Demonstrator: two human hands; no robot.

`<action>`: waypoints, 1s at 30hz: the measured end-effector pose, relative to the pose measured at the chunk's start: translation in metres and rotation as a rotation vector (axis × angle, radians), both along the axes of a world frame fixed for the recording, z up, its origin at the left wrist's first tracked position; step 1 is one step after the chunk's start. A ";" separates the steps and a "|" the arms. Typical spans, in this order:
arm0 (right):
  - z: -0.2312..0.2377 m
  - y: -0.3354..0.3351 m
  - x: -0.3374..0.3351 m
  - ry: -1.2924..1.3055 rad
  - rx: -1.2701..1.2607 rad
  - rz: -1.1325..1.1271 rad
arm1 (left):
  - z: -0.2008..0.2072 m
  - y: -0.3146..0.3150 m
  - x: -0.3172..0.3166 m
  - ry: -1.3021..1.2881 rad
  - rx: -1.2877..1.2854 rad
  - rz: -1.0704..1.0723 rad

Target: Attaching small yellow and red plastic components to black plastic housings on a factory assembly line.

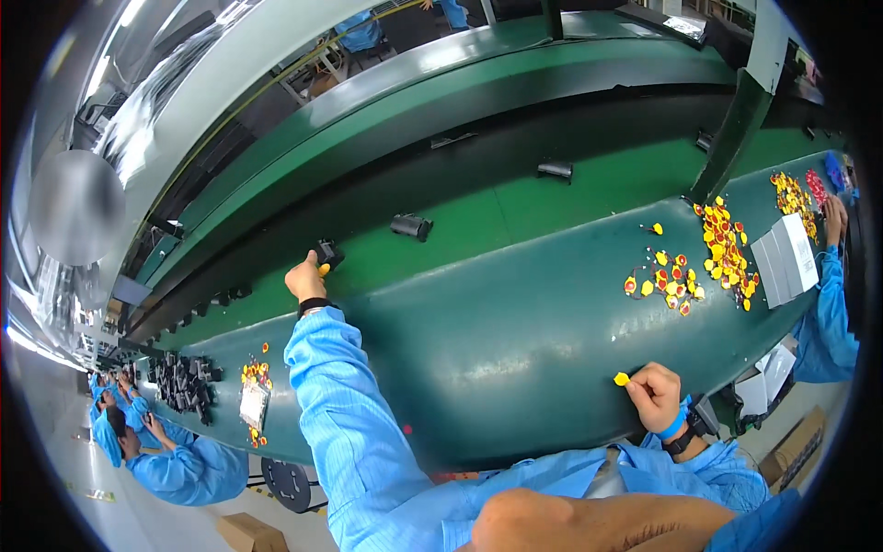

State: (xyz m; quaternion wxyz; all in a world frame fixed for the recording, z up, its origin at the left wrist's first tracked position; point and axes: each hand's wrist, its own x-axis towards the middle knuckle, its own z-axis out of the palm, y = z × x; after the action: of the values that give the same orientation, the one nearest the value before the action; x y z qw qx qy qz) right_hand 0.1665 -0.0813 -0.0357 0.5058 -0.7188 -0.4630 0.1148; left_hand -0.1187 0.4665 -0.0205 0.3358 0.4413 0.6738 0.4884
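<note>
My left hand (305,279) stretches far out over the green belt, its fingers closed at the near end of a black plastic part (328,253). A small yellow piece (324,270) shows right beside those fingers; how it is held is partly hidden. Close to my body, my right hand (655,397) pinches another small yellow disc-like piece (622,378) between thumb and fingertips, above the dark green worktable (497,359). Loose yellow pieces with red centres and thin dark leads (667,281) lie on the table beyond my right hand.
More black parts (411,226) (556,170) lie along the belt (478,221). A green post (733,138) stands at the right, near a larger yellow heap (725,244) and a white box (784,260). Black parts (184,382) are piled left. Co-workers in blue sit at both sides.
</note>
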 end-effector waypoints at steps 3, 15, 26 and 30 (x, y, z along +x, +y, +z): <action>0.000 0.003 -0.001 0.000 0.004 -0.012 | -0.005 0.022 0.013 -0.058 -0.031 -0.006; 0.001 0.001 0.000 -0.028 -0.008 0.024 | 0.031 -0.081 0.047 -0.243 0.108 -0.567; 0.001 -0.006 -0.006 0.631 0.016 0.215 | 0.045 -0.315 0.051 -0.537 -0.082 -0.922; 0.019 -0.005 -0.023 0.830 0.041 0.378 | 0.032 -0.379 0.060 -0.609 -0.106 -0.913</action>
State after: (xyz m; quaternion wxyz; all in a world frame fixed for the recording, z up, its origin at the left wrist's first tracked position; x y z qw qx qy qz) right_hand 0.1433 -0.0862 -0.0165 0.6330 -0.5046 -0.3461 0.4743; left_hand -0.0588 0.0872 0.0117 0.7150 0.5099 0.3099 0.3643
